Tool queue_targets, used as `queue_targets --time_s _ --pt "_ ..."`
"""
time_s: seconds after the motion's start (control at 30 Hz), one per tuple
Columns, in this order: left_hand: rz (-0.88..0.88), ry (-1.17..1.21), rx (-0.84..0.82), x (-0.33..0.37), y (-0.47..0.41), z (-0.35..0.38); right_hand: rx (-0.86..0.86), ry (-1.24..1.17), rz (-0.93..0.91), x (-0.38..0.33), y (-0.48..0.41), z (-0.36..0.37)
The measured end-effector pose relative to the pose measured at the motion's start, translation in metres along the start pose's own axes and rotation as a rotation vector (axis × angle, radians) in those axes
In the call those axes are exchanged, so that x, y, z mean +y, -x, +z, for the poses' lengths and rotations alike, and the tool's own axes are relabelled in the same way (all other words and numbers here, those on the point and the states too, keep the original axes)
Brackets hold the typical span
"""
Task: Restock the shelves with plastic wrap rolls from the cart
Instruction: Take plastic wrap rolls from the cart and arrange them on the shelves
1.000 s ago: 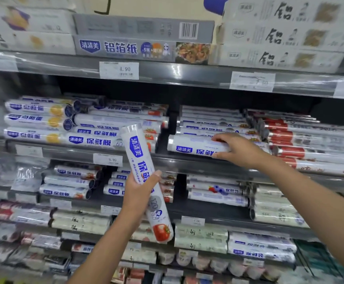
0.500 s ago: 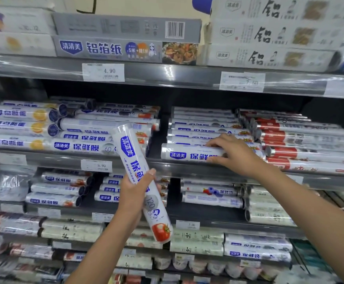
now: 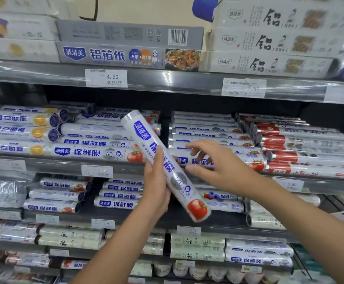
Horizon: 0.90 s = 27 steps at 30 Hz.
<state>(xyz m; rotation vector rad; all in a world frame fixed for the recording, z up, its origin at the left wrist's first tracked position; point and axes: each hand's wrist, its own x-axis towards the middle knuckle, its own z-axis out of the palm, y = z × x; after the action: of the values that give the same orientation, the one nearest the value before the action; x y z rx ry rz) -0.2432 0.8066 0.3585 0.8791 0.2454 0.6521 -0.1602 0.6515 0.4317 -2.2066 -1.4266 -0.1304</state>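
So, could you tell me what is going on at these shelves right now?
A person is restocking plastic wrap. Their left hand grips a tomato-print roll, held tilted in front of the shelf, where the shelved rolls lie stacked. The right hand is open, fingers spread, right beside the held roll and holding nothing; I cannot tell if it touches it. That roll is not yet on the shelf.

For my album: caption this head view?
Left hand grips a tilted plastic wrap roll; open right hand reaches toward it.
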Motion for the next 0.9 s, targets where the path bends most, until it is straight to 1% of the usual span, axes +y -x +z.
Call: queue_targets --time_s 0.07,0.1,0.2,0.27,0.33,0.37,0.4,0.47,0.5,0.57,0.6,0.63,0.7,0.77,0.9 --pt "-0.003 0.045 -0.034 -0.003 -0.004 0.014 -0.082 0.007 0.015 -0.008 -0.001 0.002" --pt "-0.017 0.073 -0.048 -0.005 -0.006 0.020 -0.089 0.010 0.009 -0.008 -0.001 0.004" --pt "-0.074 0.134 -0.091 -0.011 -0.011 0.036 0.017 0.028 0.024 -0.003 -0.007 0.004" --pt "-0.075 0.178 -0.147 -0.013 -0.014 0.043 0.066 0.023 0.058 0.002 -0.012 0.000" --pt "-0.062 0.157 -0.184 -0.013 -0.015 0.048 0.075 -0.017 0.070 0.006 -0.015 -0.006" --pt "-0.046 0.102 -0.206 -0.013 -0.014 0.049 0.066 -0.050 0.074 0.008 -0.016 -0.010" --pt "-0.005 -0.024 -0.231 -0.012 -0.015 0.046 0.051 -0.073 0.083 0.010 -0.017 -0.016" --pt "0.155 -0.473 -0.318 -0.008 -0.017 0.036 0.036 -0.078 0.114 0.020 -0.020 -0.028" --pt "0.292 -0.738 -0.349 -0.007 -0.021 0.028 0.039 -0.060 0.128 0.028 -0.022 -0.034" --pt "0.657 -1.228 -0.318 -0.011 -0.036 0.013 0.059 0.016 0.140 0.047 -0.031 -0.044" --pt "0.790 -1.406 -0.290 -0.014 -0.043 0.009 0.067 0.072 0.145 0.057 -0.037 -0.048" --pt "0.846 -1.538 -0.265 -0.017 -0.050 0.005 0.067 0.125 0.153 0.068 -0.043 -0.051" --pt "0.789 -1.699 -0.245 -0.024 -0.060 -0.001 0.052 0.194 0.185 0.087 -0.055 -0.054" --pt "0.740 -1.764 -0.248 -0.032 -0.065 -0.006 0.048 0.274 0.203 0.106 -0.067 -0.056" --pt "0.826 -1.782 -0.219 -0.046 -0.068 -0.013 0.006 0.366 0.240 0.137 -0.093 -0.051"
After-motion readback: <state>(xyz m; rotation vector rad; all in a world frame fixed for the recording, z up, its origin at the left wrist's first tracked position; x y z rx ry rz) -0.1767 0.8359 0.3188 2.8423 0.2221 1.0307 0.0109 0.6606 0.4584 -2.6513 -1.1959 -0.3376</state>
